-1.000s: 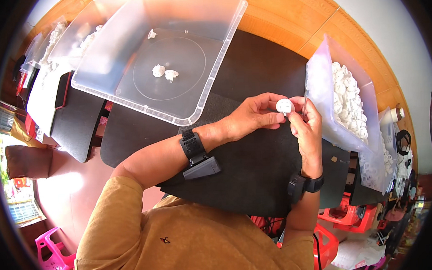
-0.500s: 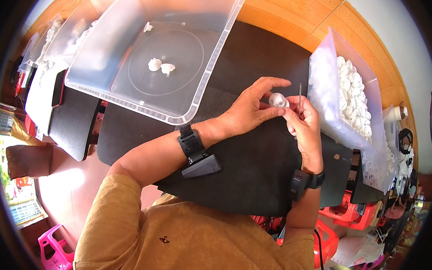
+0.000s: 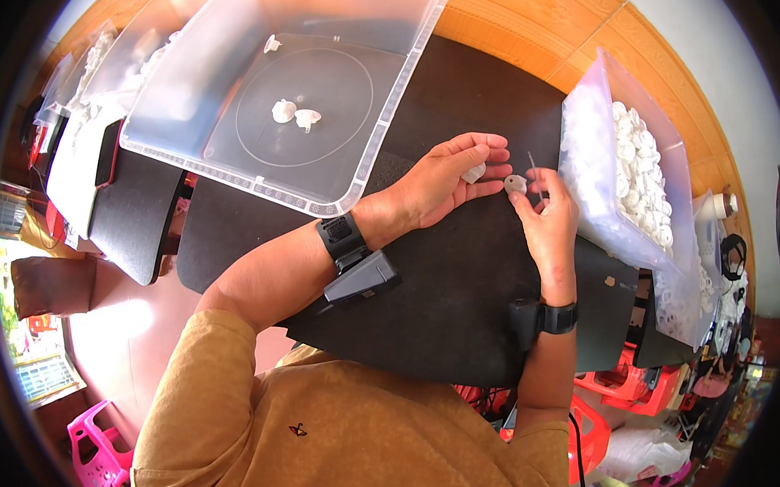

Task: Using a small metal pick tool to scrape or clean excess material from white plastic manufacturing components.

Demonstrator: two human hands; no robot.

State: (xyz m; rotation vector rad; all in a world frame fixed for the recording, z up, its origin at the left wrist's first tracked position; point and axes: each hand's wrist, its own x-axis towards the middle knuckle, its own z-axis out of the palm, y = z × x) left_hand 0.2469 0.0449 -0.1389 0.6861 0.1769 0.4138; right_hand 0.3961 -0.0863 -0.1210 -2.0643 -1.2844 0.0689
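The right grip is narrow: thumb and fingertips of the right hand (image 3: 551, 219) pinch a small white cap (image 3: 515, 184), with a thin rod (image 3: 532, 165) standing up from between the same fingers. The left hand (image 3: 435, 189) is wide, its fingers stretched out, and a second white piece (image 3: 473, 173) rests under its thumb; from here I can't tell how firmly the thumb presses. Both pieces are above the black bench (image 3: 443, 280), to the right of the big clear tub (image 3: 259, 186). Inside that tub lie three loose white parts (image 3: 307, 118), and well to its right stands a bin (image 3: 586, 164) heaped with more.

I'd judge the cap to be feather-light, stiff plastic, not easily dented but smooth enough to skid out of a dry pinch. Its rounded edge looks the surest hold, thumb against one side and a finger opposite, leaving the dark spot on its face uncovered. The rod seems thin, perhaps bendable, so it wants only gentle pressure.
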